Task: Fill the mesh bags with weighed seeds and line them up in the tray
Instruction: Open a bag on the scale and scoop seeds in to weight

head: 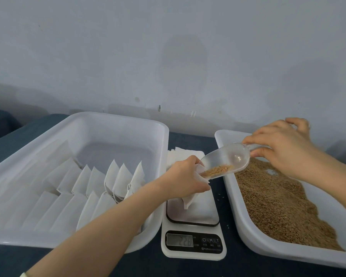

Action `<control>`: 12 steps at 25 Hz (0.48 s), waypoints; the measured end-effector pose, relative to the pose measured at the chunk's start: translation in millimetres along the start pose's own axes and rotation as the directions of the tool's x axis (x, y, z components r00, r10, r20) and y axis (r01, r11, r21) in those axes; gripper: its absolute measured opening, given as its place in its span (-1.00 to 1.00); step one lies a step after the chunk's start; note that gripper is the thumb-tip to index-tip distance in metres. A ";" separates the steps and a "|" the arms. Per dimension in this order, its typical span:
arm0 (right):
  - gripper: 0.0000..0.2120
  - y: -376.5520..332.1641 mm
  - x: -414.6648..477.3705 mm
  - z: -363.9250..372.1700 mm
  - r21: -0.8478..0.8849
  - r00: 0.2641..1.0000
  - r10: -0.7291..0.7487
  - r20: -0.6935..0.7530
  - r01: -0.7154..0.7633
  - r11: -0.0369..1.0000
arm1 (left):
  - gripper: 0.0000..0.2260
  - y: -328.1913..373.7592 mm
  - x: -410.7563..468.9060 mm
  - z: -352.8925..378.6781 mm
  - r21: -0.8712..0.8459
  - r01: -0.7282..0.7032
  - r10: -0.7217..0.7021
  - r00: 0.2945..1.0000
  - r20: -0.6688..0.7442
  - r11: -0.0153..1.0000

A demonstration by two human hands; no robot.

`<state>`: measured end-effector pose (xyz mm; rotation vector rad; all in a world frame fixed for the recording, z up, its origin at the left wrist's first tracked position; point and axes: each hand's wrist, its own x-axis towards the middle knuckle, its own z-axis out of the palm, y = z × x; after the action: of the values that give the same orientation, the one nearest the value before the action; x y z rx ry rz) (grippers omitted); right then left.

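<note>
Two hands grip: left hand [185,176] the mesh bag [190,201], right hand [284,144] the tilted scoop [224,158].

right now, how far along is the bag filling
Done: two rows of bags lean in the tray. In hand: the left grip holds a bag open over the scale while the right grip tips the scoop of seeds in. Left: a stack of empty bags behind the scale.

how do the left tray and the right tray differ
The left tray holds white mesh bags standing in rows; the right tray holds loose brown seeds. The left tray looks deeper, with taller walls, than the right tray. Both are white plastic with rounded corners, either side of the scale.
</note>
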<state>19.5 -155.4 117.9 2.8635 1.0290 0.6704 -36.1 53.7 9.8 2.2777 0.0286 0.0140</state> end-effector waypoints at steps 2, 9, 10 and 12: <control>-0.82 -0.8 0.2 0.5 -0.001 1.000 0.009 0.008 -0.009 1.000 | -0.58 0.8 0.0 0.1 -0.002 0.011 -0.011 1.000 0.000 1.000; -0.80 3.9 -4.9 6.0 0.057 0.990 0.104 0.092 -0.109 0.992 | -0.61 0.1 -0.2 -0.2 -0.023 0.017 -0.018 1.000 -0.014 1.000; -0.79 4.7 -7.0 7.6 0.080 0.986 0.123 0.113 -0.133 0.988 | -0.61 -0.1 -0.4 -0.2 -0.027 0.015 -0.016 1.000 -0.015 1.000; -0.79 7.5 -12.8 11.3 0.171 0.974 0.173 0.146 -0.197 0.965 | -0.62 -0.4 -0.7 -0.8 -0.028 0.012 -0.013 1.000 -0.020 1.000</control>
<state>19.7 -167.7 104.0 3.1441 0.8560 0.4077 -36.9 54.6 10.0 2.2496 0.0535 0.0309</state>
